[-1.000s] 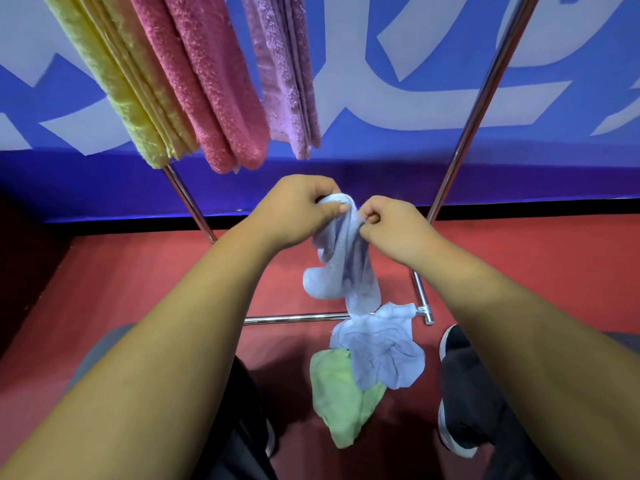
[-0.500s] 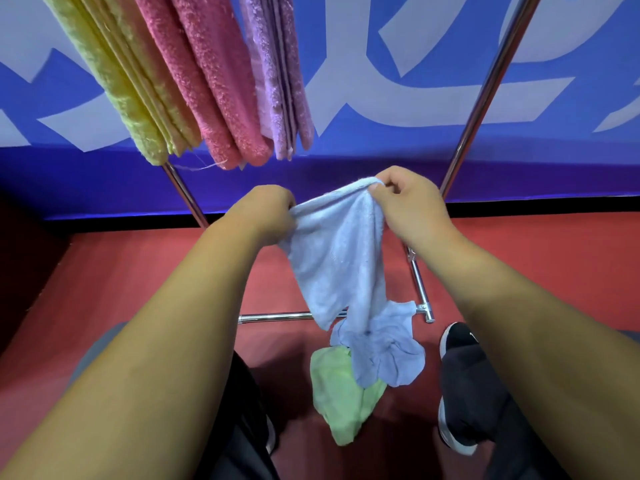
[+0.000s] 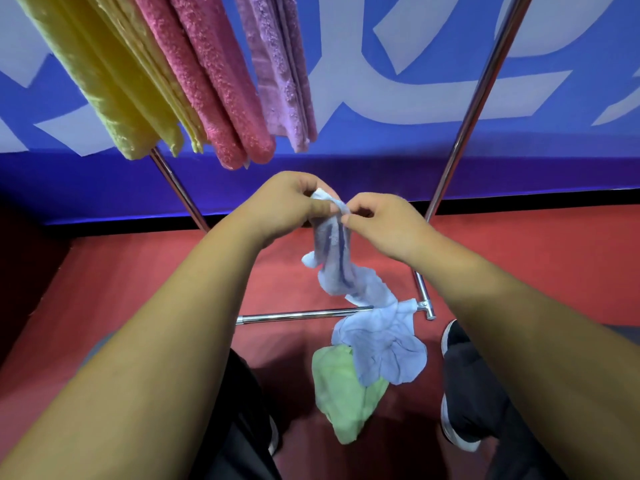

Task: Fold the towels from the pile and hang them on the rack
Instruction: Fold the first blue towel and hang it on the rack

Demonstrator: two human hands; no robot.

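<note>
A light blue towel (image 3: pixel 337 258) hangs bunched from both my hands at chest height. My left hand (image 3: pixel 287 206) grips its top edge. My right hand (image 3: pixel 384 226) pinches the same edge right beside it. The towel's lower end trails toward the floor. Below it lies a crumpled light blue towel (image 3: pixel 384 344) on top of a green towel (image 3: pixel 346 393). On the chrome rack (image 3: pixel 474 109) hang a folded yellow towel (image 3: pixel 114 81), a pink towel (image 3: pixel 211 81) and a lilac towel (image 3: pixel 280 74).
The rack's low crossbar (image 3: pixel 304 315) runs across the red floor (image 3: pixel 519 258) under my hands. A blue and white banner (image 3: pixel 398 64) covers the wall behind. My black shoes (image 3: pixel 457 344) and trouser legs stand either side of the floor pile.
Half a second ago my hands held the blue towel spread wide between them. They have come together again and the towel hangs bunched in a narrow strip.
</note>
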